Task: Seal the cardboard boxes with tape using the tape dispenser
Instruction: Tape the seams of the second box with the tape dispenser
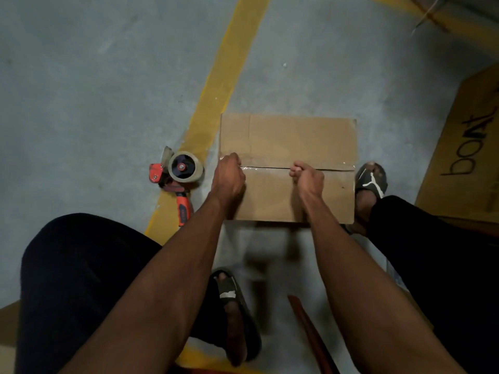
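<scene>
We saw the brown cardboard box (287, 168) on the gray floor (94, 98), flaps closed, with shiny clear tape (270, 167) along the middle seam. Our left hand (229, 176) and right hand (307, 178) pressed there with curled fingers. The red tape dispenser (178, 176) lay just left.

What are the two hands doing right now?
Left hand: fingers curled, pressing on the cardboard box at the seam's left end; holding nothing visible.
Right hand: fingers curled at the seam's middle; any grip cannot be told.
</scene>
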Available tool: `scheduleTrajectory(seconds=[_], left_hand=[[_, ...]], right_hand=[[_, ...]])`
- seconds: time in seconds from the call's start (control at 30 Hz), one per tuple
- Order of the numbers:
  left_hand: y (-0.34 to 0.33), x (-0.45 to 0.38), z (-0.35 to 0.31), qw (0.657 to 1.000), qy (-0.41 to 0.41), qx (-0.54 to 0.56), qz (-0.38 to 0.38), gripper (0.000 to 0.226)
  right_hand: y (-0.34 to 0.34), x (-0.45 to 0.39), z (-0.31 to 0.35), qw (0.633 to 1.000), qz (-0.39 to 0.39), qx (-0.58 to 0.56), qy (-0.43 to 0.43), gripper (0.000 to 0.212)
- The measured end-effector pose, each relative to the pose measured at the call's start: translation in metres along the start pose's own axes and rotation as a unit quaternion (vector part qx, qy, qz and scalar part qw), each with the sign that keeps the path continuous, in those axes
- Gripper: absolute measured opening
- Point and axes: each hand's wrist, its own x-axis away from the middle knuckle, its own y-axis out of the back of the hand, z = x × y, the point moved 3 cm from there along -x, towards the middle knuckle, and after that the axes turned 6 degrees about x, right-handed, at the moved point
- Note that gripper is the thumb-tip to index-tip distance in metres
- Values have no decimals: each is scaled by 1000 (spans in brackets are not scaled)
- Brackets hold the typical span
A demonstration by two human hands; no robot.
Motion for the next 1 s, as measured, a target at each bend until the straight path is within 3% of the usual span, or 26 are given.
scheduleTrajectory(seconds=[0.1,0.17,0.23,0.4,0.47,0.57,0.63,0.7,0.8,0.93,1.0], left_hand=[[-18,-4,-37,993,-71,-47,82,13],[-44,-2,-67,984,-118,-32,128,10],[-59,-4,-78,986,-111,-25,121,10],[-62,-6,-63,987,-124,-36,90,12],[-67,-6,-77,989,-107,-62,81,12],[-89,-4,-119,981,-135,-55,130,14],[-114,2,-146,970,-161,-34,181,19],[-131,0,-153,971,-151,-14,188,21],[-132,-6,-145,968,-168,-26,187,18],[-127,-1,-152,967,-179,-35,177,20],[-120,11,-150,970,-175,-82,150,24]], right_hand=[[2,19,16,998,-6,57,25,38],[-13,28,19,994,56,80,52,42],[-14,24,14,990,102,79,61,48],[89,-28,12,1000,1,-4,-9,35],[120,-34,16,999,12,-4,-37,31],[114,-24,23,996,-34,81,29,30],[91,-17,21,993,21,98,54,28],[89,-27,12,995,48,74,40,26],[127,-35,16,1000,-17,24,9,29],[161,-35,29,976,-95,169,99,34],[154,-36,28,961,-83,234,125,45]])
